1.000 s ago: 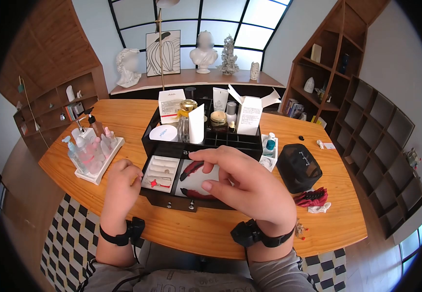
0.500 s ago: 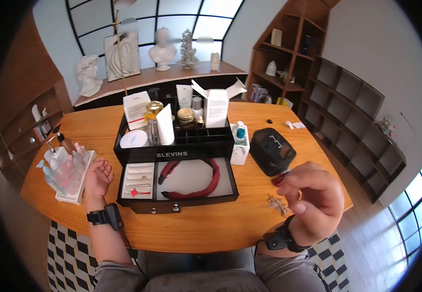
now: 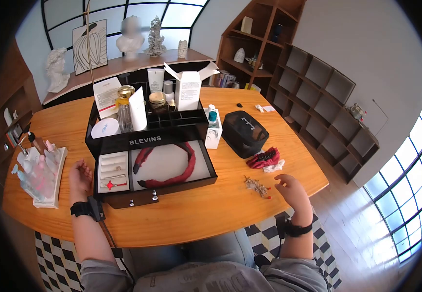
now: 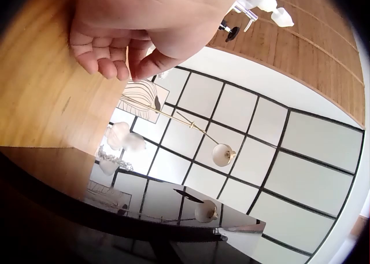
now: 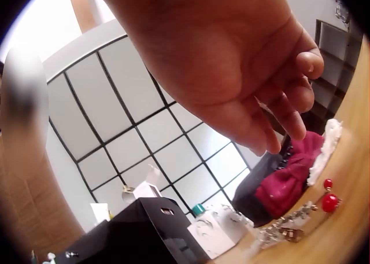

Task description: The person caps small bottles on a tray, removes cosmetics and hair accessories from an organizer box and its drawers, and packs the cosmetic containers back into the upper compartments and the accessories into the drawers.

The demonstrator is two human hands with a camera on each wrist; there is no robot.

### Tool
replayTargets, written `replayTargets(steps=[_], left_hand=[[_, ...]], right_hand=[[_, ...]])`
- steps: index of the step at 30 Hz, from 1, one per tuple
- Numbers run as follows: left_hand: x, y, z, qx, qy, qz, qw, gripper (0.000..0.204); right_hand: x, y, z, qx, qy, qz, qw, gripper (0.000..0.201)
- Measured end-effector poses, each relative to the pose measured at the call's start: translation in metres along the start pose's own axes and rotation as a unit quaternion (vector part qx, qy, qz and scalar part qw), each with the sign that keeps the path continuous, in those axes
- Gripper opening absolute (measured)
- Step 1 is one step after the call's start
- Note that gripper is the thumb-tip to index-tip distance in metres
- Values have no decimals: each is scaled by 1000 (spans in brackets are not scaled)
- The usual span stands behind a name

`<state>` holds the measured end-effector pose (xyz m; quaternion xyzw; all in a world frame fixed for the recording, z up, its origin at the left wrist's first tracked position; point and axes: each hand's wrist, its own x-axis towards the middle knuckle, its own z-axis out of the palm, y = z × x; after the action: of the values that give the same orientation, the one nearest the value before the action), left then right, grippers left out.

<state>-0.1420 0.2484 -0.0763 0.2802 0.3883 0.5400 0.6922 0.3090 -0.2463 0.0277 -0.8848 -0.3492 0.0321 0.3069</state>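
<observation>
My left hand [image 3: 80,178] rests on the table with loosely curled fingers, holding nothing, between the bottle tray and the organizer drawer. In the left wrist view its fingertips hang beside the wood. My right hand [image 3: 293,192], also holding nothing, hovers near the table's right edge with fingers loosely bent. Just left of it lies a small heap of jewellery with red beads [image 5: 329,202]. Behind that are a dark red hair accessory with a black claw clip [image 3: 264,158] and a crumpled white piece [image 3: 274,167]. A dark red headband [image 3: 190,165] lies in the pulled-out drawer [image 3: 172,191].
The black organizer [image 3: 145,141] holds cosmetics and boxes. Its drawer also has a white jewellery insert [image 3: 114,160] with a red piece. Left stands a white tray [image 3: 55,197] of bottles; right, a white holder [image 3: 213,138] and a black mesh case [image 3: 245,134].
My right hand has moved from over the headband in the drawer to the table's right side. The left hand has drawn back from the drawer's corner. The head view has swung right.
</observation>
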Motion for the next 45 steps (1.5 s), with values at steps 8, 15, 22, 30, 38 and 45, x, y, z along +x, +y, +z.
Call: replayTargets(steps=[8, 15, 22, 30, 38, 45], left_hand=[[-13, -1, 11, 2, 5, 6, 1000, 13], [-9, -6, 13, 22, 1, 13, 1000, 10], [-8, -7, 14, 24, 2, 13, 1000, 10], [0, -9, 9, 26, -3, 13, 1000, 11], [6, -12, 7, 28, -5, 9, 1000, 11], [5, -12, 7, 23, -10, 11, 1000, 10]], right_hand=[[0, -5, 18, -72, -109, 27, 991, 44], [-1, -8, 39, -87, -110, -1, 990, 37], [-4, -20, 38, -112, -98, 19, 989, 31], [1, -7, 51, -129, -41, 5, 991, 22], [2, -10, 48, -125, -18, -17, 992, 19], [6, -7, 48, -86, -31, 26, 995, 19]])
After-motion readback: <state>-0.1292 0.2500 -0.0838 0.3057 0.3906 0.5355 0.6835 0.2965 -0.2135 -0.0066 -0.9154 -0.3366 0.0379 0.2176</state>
